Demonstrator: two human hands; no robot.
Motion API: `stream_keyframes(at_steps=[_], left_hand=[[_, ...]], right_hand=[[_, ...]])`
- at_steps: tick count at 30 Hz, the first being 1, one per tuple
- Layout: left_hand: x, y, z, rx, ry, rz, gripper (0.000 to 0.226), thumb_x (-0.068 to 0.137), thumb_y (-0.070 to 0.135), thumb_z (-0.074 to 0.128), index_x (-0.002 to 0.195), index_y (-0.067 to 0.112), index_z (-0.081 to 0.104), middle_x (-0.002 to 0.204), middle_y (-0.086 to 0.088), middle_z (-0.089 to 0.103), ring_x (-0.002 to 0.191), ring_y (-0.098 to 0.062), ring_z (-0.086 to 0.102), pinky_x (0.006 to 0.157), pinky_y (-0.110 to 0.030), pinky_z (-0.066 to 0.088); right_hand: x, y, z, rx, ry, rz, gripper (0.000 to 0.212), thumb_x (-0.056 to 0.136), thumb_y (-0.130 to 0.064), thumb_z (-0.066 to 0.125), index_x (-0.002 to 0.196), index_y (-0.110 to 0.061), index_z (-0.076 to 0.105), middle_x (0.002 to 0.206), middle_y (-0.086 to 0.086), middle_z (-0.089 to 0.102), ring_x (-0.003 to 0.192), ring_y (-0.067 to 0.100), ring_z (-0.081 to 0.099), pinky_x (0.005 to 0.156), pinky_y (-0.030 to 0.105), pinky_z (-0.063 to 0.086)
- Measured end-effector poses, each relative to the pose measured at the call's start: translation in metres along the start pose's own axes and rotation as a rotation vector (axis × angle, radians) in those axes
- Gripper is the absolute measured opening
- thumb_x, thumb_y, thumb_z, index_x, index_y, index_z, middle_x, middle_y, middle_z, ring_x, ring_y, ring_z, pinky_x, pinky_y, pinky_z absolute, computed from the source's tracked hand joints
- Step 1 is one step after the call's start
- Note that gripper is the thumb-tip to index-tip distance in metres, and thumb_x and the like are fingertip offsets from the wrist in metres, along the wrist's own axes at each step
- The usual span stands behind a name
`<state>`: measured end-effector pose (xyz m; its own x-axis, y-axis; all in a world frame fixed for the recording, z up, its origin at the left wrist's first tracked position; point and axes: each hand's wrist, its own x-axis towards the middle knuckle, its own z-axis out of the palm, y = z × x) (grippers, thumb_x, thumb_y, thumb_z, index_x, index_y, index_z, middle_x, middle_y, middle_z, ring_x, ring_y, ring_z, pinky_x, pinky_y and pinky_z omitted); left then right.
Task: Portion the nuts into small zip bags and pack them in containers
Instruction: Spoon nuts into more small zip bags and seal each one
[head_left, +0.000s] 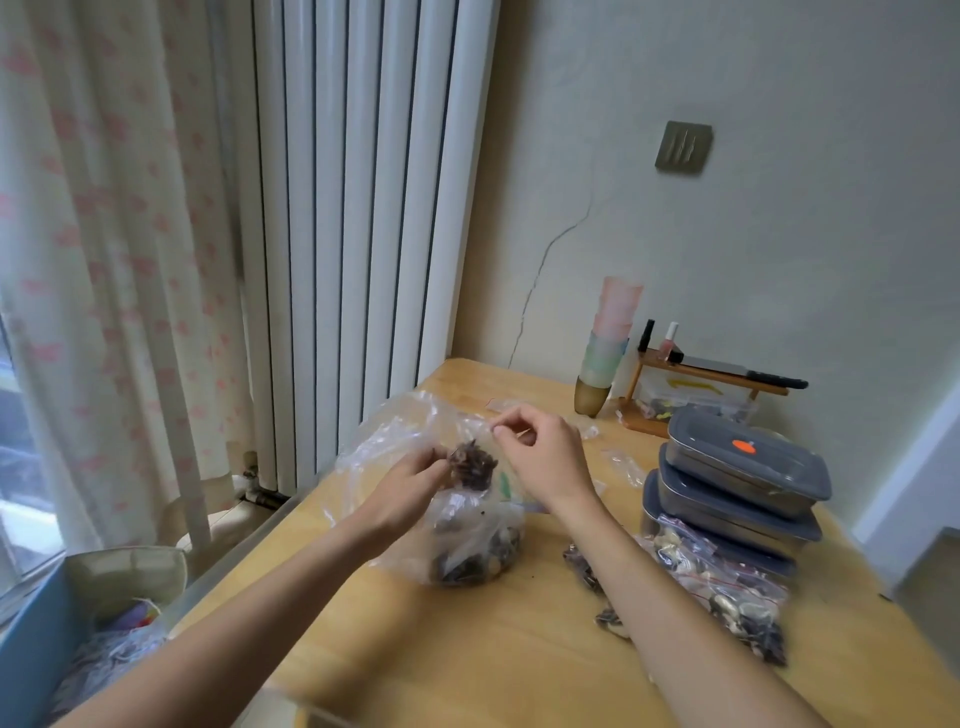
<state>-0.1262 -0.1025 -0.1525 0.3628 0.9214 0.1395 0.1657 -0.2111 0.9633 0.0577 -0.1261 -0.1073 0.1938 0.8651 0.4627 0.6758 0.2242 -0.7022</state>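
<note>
Filling of a small zip bag (470, 465) looks to be the step in hand: the bag, dark nuts inside, is held up between both hands, pinched at its edge by the left hand (410, 491) and at its top by the curled fingers of the right hand (540, 457). Directly below the hands a big bag of nuts (467, 545) is seen; filled bags (722, 587) and stacked containers (743, 483) lie right of the right forearm. Next, sealing is probably needed, calling for a firm pinch along the zip.
</note>
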Motion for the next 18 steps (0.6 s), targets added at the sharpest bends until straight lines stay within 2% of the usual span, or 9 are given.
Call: stream_keyframes(at_steps=[2, 4, 6, 8, 10, 12, 14, 16, 18], left_hand=[[-0.002, -0.004, 0.009, 0.069, -0.001, 0.009, 0.016, 0.104, 0.022, 0.049, 0.099, 0.018, 0.063, 0.102, 0.001, 0.070, 0.101, -0.012, 0.066, 0.082, -0.019, 0.048], [-0.002, -0.014, 0.020, 0.214, -0.019, 0.036, 0.016, 0.103, 0.033, 0.051, 0.108, 0.022, 0.062, 0.110, 0.007, 0.067, 0.106, -0.011, 0.063, 0.088, -0.025, 0.048], [0.000, -0.026, 0.031, 0.381, -0.054, 0.058, 0.029, 0.097, 0.046, 0.051, 0.116, 0.025, 0.059, 0.114, 0.009, 0.062, 0.107, -0.010, 0.059, 0.091, -0.026, 0.048], [0.002, -0.036, 0.043, 0.454, -0.091, 0.062, 0.049, 0.084, 0.059, 0.047, 0.119, 0.025, 0.056, 0.116, 0.008, 0.058, 0.107, -0.009, 0.055, 0.095, -0.032, 0.048], [0.005, -0.042, 0.055, 0.529, -0.110, 0.076, 0.060, 0.077, 0.063, 0.043, 0.123, 0.026, 0.054, 0.119, 0.009, 0.055, 0.107, -0.006, 0.052, 0.092, -0.030, 0.045], [0.008, -0.047, 0.064, 0.590, -0.102, 0.094, 0.054, 0.085, 0.056, 0.051, 0.130, 0.028, 0.052, 0.123, 0.011, 0.054, 0.109, -0.006, 0.051, 0.085, -0.028, 0.038], [0.011, -0.051, 0.074, 0.642, -0.060, 0.124, 0.045, 0.092, 0.043, 0.059, 0.134, 0.028, 0.052, 0.125, 0.010, 0.053, 0.112, -0.009, 0.051, 0.084, -0.026, 0.032], [0.013, -0.055, 0.080, 0.650, -0.018, 0.147, 0.043, 0.091, 0.040, 0.060, 0.132, 0.028, 0.053, 0.124, 0.010, 0.054, 0.114, -0.010, 0.052, 0.085, -0.026, 0.032], [0.014, -0.057, 0.084, 0.641, 0.025, 0.153, 0.045, 0.085, 0.045, 0.056, 0.126, 0.028, 0.056, 0.119, 0.011, 0.056, 0.111, -0.010, 0.055, 0.085, -0.025, 0.034]], right_hand=[[0.001, 0.005, -0.005, -0.032, 0.089, 0.030, 0.011, 0.093, -0.015, 0.065, 0.087, -0.018, 0.074, 0.082, -0.013, 0.070, 0.076, 0.003, 0.061, 0.065, 0.009, 0.045], [0.004, 0.014, -0.013, -0.046, 0.183, 0.106, 0.010, 0.094, -0.015, 0.062, 0.087, -0.015, 0.070, 0.082, -0.006, 0.068, 0.080, 0.013, 0.062, 0.068, 0.021, 0.050], [0.008, 0.026, -0.024, -0.077, 0.288, 0.200, 0.010, 0.095, -0.017, 0.060, 0.087, -0.015, 0.067, 0.085, -0.002, 0.068, 0.085, 0.020, 0.061, 0.073, 0.035, 0.052], [0.010, 0.039, -0.039, -0.145, 0.380, 0.251, 0.011, 0.096, -0.017, 0.059, 0.087, -0.015, 0.065, 0.088, 0.000, 0.067, 0.089, 0.023, 0.059, 0.072, 0.036, 0.049], [0.007, 0.053, -0.053, -0.199, 0.430, 0.282, 0.013, 0.096, -0.014, 0.059, 0.084, -0.015, 0.063, 0.091, 0.001, 0.066, 0.091, 0.022, 0.055, 0.068, 0.033, 0.043], [0.000, 0.065, -0.065, -0.275, 0.407, 0.307, 0.017, 0.096, -0.007, 0.060, 0.081, -0.015, 0.061, 0.094, 0.003, 0.065, 0.092, 0.020, 0.054, 0.065, 0.027, 0.039], [-0.009, 0.080, -0.074, -0.397, 0.272, 0.332, 0.022, 0.095, -0.002, 0.059, 0.077, -0.014, 0.064, 0.098, 0.008, 0.068, 0.092, 0.023, 0.061, 0.071, 0.027, 0.047], [-0.018, 0.090, -0.079, -0.550, 0.072, 0.413, 0.018, 0.100, -0.006, 0.055, 0.091, -0.007, 0.071, 0.098, 0.012, 0.069, 0.096, 0.031, 0.067, 0.073, 0.031, 0.051], [-0.026, 0.100, -0.084, -0.657, -0.028, 0.466, 0.022, 0.103, -0.011, 0.050, 0.107, -0.006, 0.071, 0.099, 0.015, 0.067, 0.099, 0.035, 0.069, 0.074, 0.034, 0.054]])
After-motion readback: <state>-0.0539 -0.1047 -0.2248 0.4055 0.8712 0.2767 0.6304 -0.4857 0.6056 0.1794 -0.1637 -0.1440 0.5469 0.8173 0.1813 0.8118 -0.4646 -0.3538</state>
